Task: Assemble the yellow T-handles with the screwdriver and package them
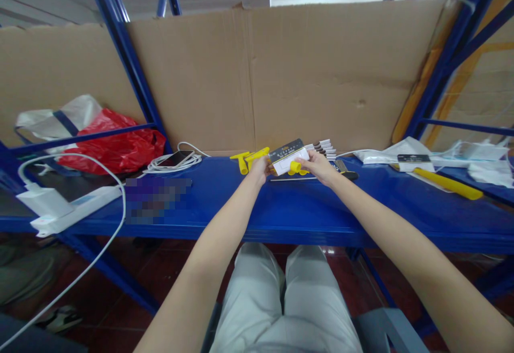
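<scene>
A black-and-white printed card (286, 159) is tilted above the shelf, held between both hands. My left hand (261, 169) is closed on its left edge. My right hand (318, 166) grips its right side, fingers closed, near a short yellow cylindrical piece (295, 167) at the card's lower edge. Whether that piece is joined to the card I cannot tell. Just left of my left hand lie yellow T-shaped pieces (242, 162). Behind my right hand sit several white-and-brown strips (326, 147), and a dark flat item (350, 175) partly shows beside the wrist.
On the blue shelf (217, 203), a phone (176, 158) and coiled white cable lie left, near a red plastic bag (114, 141) and a power strip (86, 205). A yellow handle (447, 183) and another card (415, 162) lie right. Cardboard (321, 69) stands behind.
</scene>
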Demonstrator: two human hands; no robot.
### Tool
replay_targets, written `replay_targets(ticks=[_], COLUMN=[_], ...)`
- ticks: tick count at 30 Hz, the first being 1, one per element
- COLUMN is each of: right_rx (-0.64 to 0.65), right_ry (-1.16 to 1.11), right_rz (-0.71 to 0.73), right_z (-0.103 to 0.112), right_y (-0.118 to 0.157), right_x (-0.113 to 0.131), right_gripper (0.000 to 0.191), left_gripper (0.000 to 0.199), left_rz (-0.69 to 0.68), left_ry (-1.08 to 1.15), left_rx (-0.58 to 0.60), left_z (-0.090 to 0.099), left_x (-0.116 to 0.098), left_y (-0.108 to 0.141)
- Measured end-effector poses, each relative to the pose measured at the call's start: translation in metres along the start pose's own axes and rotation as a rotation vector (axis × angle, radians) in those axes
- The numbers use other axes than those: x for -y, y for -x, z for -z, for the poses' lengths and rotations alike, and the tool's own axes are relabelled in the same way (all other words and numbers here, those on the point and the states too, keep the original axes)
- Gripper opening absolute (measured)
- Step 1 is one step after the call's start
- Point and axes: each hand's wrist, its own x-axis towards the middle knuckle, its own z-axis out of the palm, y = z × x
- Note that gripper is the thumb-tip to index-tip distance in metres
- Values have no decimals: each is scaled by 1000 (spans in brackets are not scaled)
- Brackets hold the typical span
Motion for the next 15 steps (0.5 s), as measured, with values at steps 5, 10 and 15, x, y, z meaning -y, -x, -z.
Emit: replay_targets(ticks=[5,10,15], right_rx=[5,-19,-44], right_ry=[27,22,46], right_rz=[-18,-28,-26], right_z=[-3,-5,-7], right_y=[2,5,5], right_x=[-1,1,0], right_gripper=[40,37,27], left_gripper=[21,16,14], left_rz=[-30,-39,-46], left_ry=[26,-9,-67], left_rx=[102,93,18], left_z=[-11,-14,-12], left_x=[3,2,3], left_y=[14,20,19])
